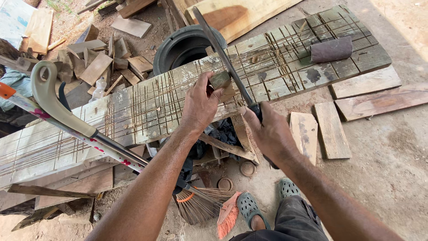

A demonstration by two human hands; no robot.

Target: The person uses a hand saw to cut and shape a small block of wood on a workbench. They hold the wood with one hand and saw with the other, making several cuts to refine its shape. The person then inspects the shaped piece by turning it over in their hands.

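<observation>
Head camera looked down over a long, scarred plank (147, 107) laid as a workbench, its pale surface crossed with old saw cuts. My left hand (201, 103) was closed around a small wooden block (220, 80), pinching it down against the plank's near edge. My right hand (269, 131) was wrapped tight on the dark handle of a long blade (223, 56), which ran up and away across the block toward a black tyre (183, 47) behind the bench. I judged the step to be trimming or splitting the block, with the blade set against its right side. The next stroke, as I read it, called for a firm hold on the block with the fingers kept left of the edge, and a steady line along the blade.

I could not tell whether the blade was touching the wood or hovering just over it, because the left hand covered most of the block. The handle's lower end was hidden under the right wrist. A broom (196, 207) and a curved-handled stick (53, 100) leaned at the left, their far ends cut off. A dark rolled piece (332, 49) on the far end of the plank was too indistinct to identify.
</observation>
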